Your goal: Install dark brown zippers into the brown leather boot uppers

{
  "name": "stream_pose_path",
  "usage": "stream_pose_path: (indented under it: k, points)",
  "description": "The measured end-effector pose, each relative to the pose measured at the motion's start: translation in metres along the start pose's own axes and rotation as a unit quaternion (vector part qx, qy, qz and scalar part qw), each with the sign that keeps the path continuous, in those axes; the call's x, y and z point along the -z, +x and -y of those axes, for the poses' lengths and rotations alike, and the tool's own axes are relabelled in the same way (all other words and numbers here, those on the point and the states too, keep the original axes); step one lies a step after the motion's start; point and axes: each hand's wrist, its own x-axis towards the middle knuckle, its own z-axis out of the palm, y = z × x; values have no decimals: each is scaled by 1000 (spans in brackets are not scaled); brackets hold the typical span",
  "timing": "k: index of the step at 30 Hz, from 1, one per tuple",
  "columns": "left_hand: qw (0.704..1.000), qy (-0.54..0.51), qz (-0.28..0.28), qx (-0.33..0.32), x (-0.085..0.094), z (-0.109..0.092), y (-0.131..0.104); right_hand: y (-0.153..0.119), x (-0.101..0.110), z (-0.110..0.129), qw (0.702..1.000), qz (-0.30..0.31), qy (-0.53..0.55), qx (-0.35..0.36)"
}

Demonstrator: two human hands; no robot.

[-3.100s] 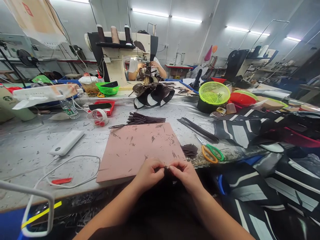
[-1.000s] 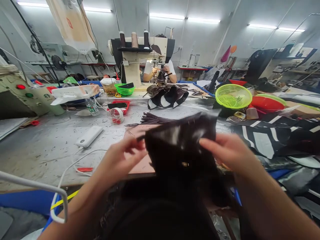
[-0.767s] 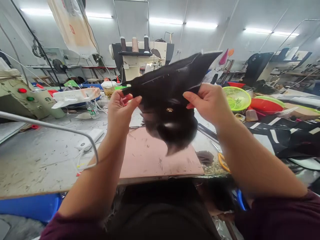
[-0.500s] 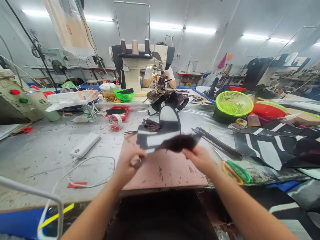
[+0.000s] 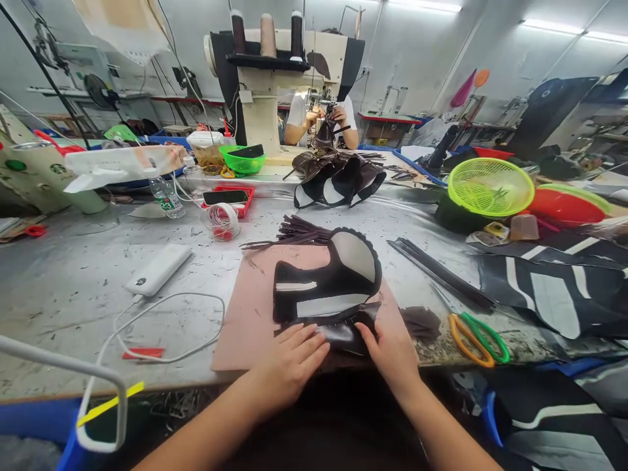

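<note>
A curved black piece with white and grey patches (image 5: 326,278) lies on the pink board (image 5: 233,327). Along its near edge is a shiny dark leather piece (image 5: 346,337) at the board's front. My left hand (image 5: 297,360) rests flat on the left part of that leather, fingers stretched out. At its right end, my right hand (image 5: 387,350) touches the leather with thumb and a finger; its other fingers are partly hidden, and whether it grips the edge cannot be seen. Dark strips (image 5: 301,230) lie behind the board.
Scissors with orange and green handles (image 5: 478,337) lie at the right, near black cut pieces (image 5: 554,288). A white power bank (image 5: 159,269) with its cable is at the left. Across the table a person's hands (image 5: 326,118) work at a sewing machine (image 5: 262,104).
Both hands have come down and nearer; the dark piece they held in the air now lies on the board. The patched black piece has shifted nearer. The camera view tilts lower.
</note>
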Motion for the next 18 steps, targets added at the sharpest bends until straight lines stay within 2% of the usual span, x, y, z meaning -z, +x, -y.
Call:
stream_pose_path:
  k: [4,6,7,8,9,10,11,13,14,16,17,18]
  points:
    - [998,35,33,-33,-9,1,-4,-4,1,1,983,-106,-149,10]
    - [998,41,34,-46,-15,1,-8,-2,3,12,974,-164,-143,67]
    - [998,36,36,-48,-18,0,-9,0,3,21,973,-164,-116,112]
    - [998,27,35,-47,-19,-2,-10,4,1,31,977,-133,-73,153]
    - [998,12,33,-43,-20,-4,-10,8,-2,43,982,-71,-14,174]
    - [999,-11,30,-32,-19,-6,-10,12,-6,54,984,8,54,167]
    - [998,-44,30,-18,-16,-8,-9,16,-12,63,979,87,125,132]
    - [988,-141,48,25,-7,-6,-6,23,-26,76,944,210,253,13]
    - [977,-193,59,66,-1,-2,-3,25,-34,79,920,249,300,-48]
    - [945,-249,32,208,7,16,3,27,-45,78,878,293,352,-139]
    - [921,-243,-16,304,8,30,8,28,-49,77,864,307,362,-167]
    - [887,-213,-87,401,8,44,14,28,-51,75,855,317,367,-187]
